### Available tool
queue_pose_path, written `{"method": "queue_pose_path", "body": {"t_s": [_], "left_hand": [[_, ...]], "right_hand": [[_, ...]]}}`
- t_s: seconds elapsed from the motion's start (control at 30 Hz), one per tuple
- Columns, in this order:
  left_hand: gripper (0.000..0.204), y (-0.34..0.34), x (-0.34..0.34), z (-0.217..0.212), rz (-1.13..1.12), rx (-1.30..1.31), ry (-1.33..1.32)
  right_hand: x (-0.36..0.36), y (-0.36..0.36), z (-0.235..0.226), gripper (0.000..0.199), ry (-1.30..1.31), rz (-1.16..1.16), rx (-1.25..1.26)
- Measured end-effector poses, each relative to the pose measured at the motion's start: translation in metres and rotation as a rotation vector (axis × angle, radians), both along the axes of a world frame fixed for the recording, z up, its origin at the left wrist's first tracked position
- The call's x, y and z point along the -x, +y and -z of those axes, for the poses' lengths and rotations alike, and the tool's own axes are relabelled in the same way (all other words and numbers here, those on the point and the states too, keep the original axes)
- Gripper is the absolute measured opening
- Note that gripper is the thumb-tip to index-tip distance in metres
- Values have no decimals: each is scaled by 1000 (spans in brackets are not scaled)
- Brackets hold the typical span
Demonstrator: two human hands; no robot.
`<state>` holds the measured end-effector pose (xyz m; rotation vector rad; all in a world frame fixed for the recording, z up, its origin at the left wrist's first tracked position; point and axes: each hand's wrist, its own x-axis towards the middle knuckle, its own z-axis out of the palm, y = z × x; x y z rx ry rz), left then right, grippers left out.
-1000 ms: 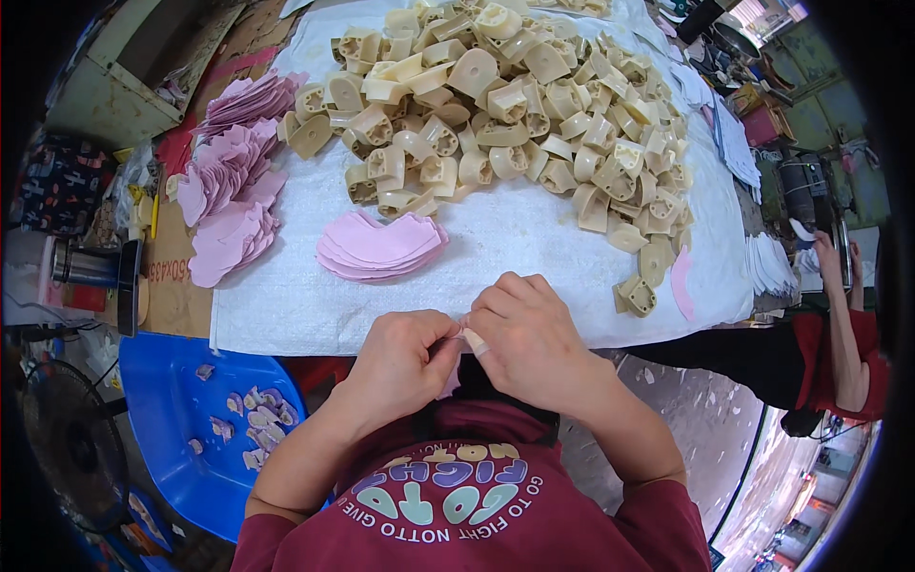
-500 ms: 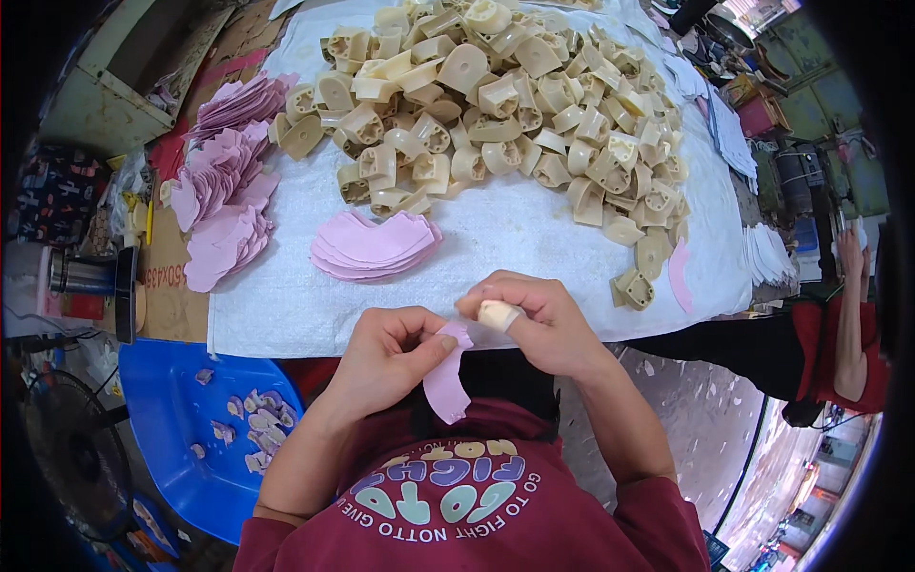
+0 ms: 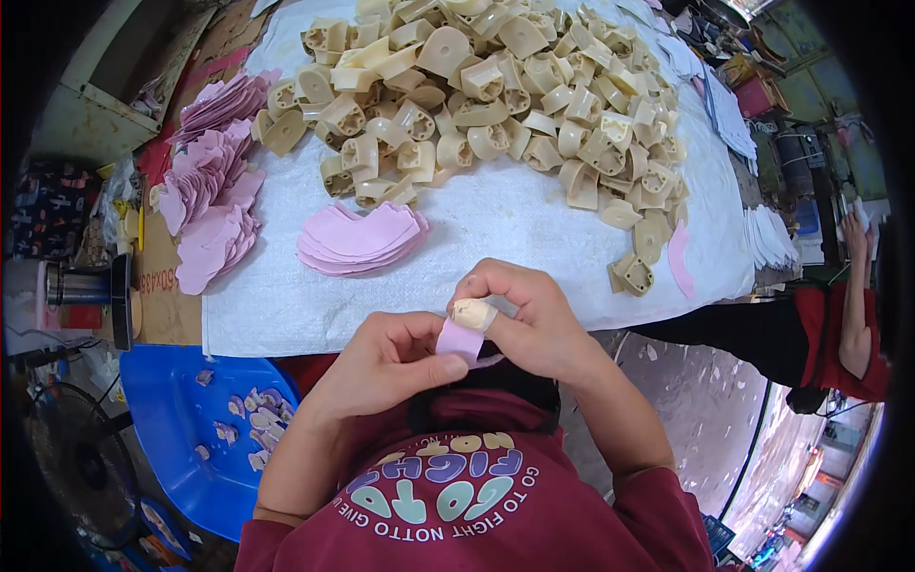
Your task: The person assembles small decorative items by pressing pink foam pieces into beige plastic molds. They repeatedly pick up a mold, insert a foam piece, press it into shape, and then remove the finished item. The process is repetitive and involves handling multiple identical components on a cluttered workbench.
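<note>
A curved pink strip [image 3: 461,345] of thin sheet material is bent into a curl between my hands, just off the table's front edge. My left hand [image 3: 393,357] is closed on it, thumb along its lower edge. At its upper edge my right hand [image 3: 519,315] pinches it, the thumb covered with a beige wrapping. Whether anything sits inside the curl is hidden. Beyond my hands lies a fanned stack of like pink strips [image 3: 364,238]. A large heap of beige plastic shoe heels [image 3: 477,105] covers the far table.
More pink pieces [image 3: 214,181] are piled at the left. A single pink strip [image 3: 681,259] lies right of the heap. Below left stands a blue tub [image 3: 167,448] with several small pieces inside. A fan [image 3: 76,458] is at far left; another person [image 3: 848,324] is at right.
The pink strip, hanging down from my left fingers before, is now bent up and curled. My right thumb has come down onto its upper edge. My left hand has shifted slightly right.
</note>
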<state>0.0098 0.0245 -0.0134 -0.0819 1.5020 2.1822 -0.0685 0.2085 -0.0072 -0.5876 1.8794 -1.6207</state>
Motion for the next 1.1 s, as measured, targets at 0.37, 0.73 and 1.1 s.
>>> {"method": "queue_pose_path", "body": {"t_s": [0.37, 0.73, 1.1], "left_hand": [[18, 10, -13, -11, 28, -18, 1], [41, 10, 4, 8, -591, -127, -159], [51, 29, -2, 4, -587, 73, 66]], "right_hand": [[50, 18, 9, 16, -49, 595, 208], [-30, -5, -2, 18, 457, 266, -64], [-26, -19, 10, 13, 684, 315, -359]]}}
